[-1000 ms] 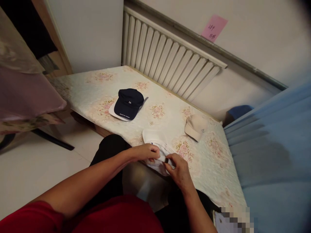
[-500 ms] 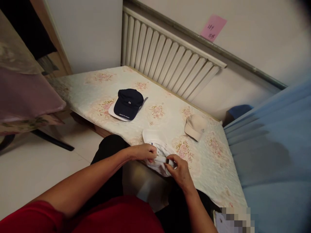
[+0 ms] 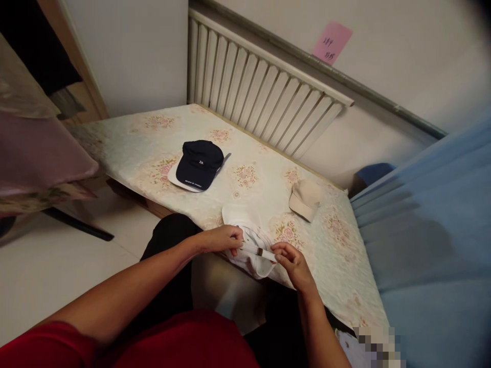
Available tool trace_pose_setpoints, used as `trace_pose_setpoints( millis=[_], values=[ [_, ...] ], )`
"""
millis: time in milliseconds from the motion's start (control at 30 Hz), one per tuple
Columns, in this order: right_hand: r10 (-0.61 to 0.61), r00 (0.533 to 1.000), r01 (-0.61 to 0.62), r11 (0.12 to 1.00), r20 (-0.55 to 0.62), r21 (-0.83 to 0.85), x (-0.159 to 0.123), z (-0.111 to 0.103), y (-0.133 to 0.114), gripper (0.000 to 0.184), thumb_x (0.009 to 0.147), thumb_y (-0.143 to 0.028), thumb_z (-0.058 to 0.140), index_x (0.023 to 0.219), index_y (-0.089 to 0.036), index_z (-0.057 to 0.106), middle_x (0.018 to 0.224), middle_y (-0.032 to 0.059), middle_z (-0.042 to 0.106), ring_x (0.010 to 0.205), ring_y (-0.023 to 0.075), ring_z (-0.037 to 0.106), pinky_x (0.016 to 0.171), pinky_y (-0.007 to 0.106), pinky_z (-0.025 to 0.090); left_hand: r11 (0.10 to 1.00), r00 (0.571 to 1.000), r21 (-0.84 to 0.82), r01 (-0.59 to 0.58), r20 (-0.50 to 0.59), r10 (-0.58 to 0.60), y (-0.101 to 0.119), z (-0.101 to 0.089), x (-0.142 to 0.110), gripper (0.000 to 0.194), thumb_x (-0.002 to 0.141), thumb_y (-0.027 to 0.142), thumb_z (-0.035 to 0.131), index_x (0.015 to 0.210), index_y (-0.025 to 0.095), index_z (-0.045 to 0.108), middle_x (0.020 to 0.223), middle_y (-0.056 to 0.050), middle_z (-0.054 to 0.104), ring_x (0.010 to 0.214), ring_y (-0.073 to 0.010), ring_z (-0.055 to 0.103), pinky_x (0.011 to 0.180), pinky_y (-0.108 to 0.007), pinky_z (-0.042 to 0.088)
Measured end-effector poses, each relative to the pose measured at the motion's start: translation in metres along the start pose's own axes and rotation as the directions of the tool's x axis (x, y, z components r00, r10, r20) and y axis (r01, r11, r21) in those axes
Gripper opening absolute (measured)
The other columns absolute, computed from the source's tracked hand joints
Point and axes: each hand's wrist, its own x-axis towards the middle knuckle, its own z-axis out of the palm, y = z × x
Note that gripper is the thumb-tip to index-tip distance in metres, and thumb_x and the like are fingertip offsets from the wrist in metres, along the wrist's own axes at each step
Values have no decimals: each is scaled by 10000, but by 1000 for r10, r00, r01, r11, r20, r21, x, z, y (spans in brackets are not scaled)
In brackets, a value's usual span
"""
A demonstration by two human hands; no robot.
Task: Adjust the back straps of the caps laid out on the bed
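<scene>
A white cap (image 3: 251, 263) lies at the near edge of the bed, its inside turned up and its brim pointing away to the left. My left hand (image 3: 226, 239) is closed on one side of the cap's back strap. The strap's free end (image 3: 268, 254) is pinched between the thumb and fingers of my right hand (image 3: 293, 263). Between the two hands a small dark buckle (image 3: 260, 251) sits on the strap, which is stretched fairly straight.
A navy cap (image 3: 201, 163) stacked on a white brim rests on the flowered bed cover (image 3: 253, 153). Farther right lies a beige cap (image 3: 306, 199). Behind the bed runs a radiator (image 3: 253, 76); a blue curtain (image 3: 429, 245) hangs at the right, and draped cloth (image 3: 38, 148) at the left.
My right hand has moved slightly right, off the buckle and onto the strap's end, so more strap and the buckle show. My left hand keeps its grip.
</scene>
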Motion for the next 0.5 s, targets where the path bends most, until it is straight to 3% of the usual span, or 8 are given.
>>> trace_pose_setpoints(
  millis=[100, 233, 500],
  values=[
    [9, 1000, -9, 996, -2, 86, 5, 0, 11, 183, 760, -362, 647, 869, -220, 609, 716, -17, 597, 664, 147, 548, 661, 268, 404, 1000, 1000, -6, -12, -4, 12, -2, -1, 1, 191, 742, 331, 583, 711, 171, 486, 599, 43, 548, 611, -116, 577, 596, -222, 405],
    [10, 1000, -9, 997, -14, 82, 9, 1, 16, 190, 753, -385, 641, 825, -217, 588, 695, -15, 587, 647, 149, 538, 655, 274, 408, 998, 1000, -59, -10, -19, 9, -1, -1, 1, 232, 729, 350, 608, 689, 164, 476, 599, 41, 549, 588, -105, 564, 598, -224, 405],
    [80, 996, -80, 997, 31, -22, 7, 5, -3, 271, 748, -410, 626, 921, -203, 618, 703, -11, 579, 653, 152, 538, 652, 284, 417, 997, 1000, -77, -12, 12, 13, -2, -1, 2, 215, 732, 337, 607, 700, 164, 482, 629, 41, 544, 602, -108, 572, 601, -232, 429]
  ],
)
